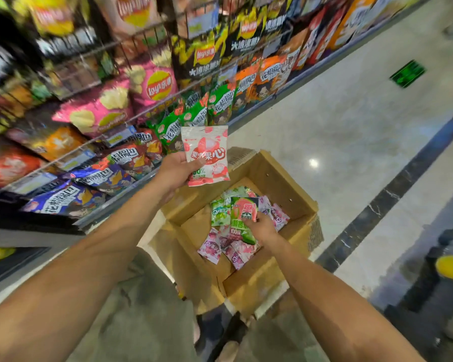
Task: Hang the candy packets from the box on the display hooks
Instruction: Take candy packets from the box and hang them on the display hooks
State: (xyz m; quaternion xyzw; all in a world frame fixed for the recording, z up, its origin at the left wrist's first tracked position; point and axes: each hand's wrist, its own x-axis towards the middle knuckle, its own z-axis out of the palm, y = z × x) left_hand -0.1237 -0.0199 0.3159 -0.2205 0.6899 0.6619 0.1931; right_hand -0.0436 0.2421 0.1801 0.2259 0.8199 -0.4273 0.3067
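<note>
My left hand point(177, 171) holds a white and pink candy packet point(207, 155) upright above the near-left side of an open cardboard box point(280, 184) on the floor. Inside the box, my right hand point(262, 227) grips a green and pink candy packet point(242, 218), lifted a little over the pile. Several more pink and green packets point(212, 248) lie loose on the box bottom. No display hooks can be made out in the blurred shelving.
Wire shelves point(94, 137) full of crisp bags run along the left. Polished light floor point(351, 126) with a dark stripe point(392, 189) stretches right. A green floor sign point(407, 73) lies far right. My legs and shoes point(220, 333) are just below the box.
</note>
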